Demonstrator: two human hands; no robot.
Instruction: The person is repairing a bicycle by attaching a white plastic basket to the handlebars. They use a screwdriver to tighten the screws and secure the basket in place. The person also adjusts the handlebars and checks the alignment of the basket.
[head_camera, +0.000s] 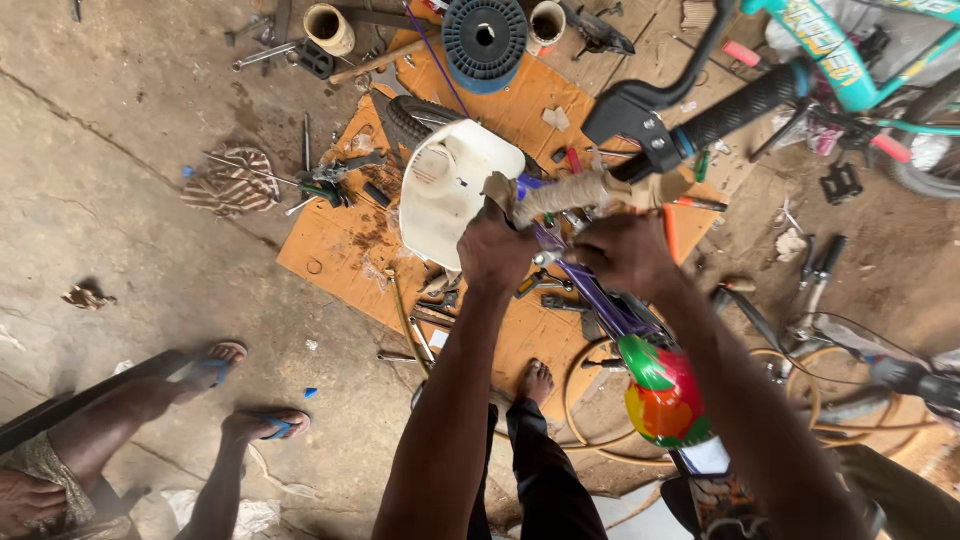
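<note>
Over the cardboard (345, 250), at the front of a small purple frame (600, 300): left hand (495, 255) curled tight at the base of a white shield (445, 190), fingers wrapped and hidden underneath, so exact grip hard to tell; right hand (625, 252) closed over the stem just below a tape-wound bar (575, 192). Could slip if both hands twist against each other, likely pinching knuckles between shield and bar, or cracking the thin plastic. Could also tip sideways onto loose tools (430, 315) and a bare foot (537, 380) just beneath, with nothing but the two grips steadying it. Frame thin, scuffed, tilted toward the wearer; bar wrapping frayed and dirty; bright ball-shaped piece (665, 395) lower on the frame; black grip (745, 100) of a teal bike close above, apt to snag
</note>
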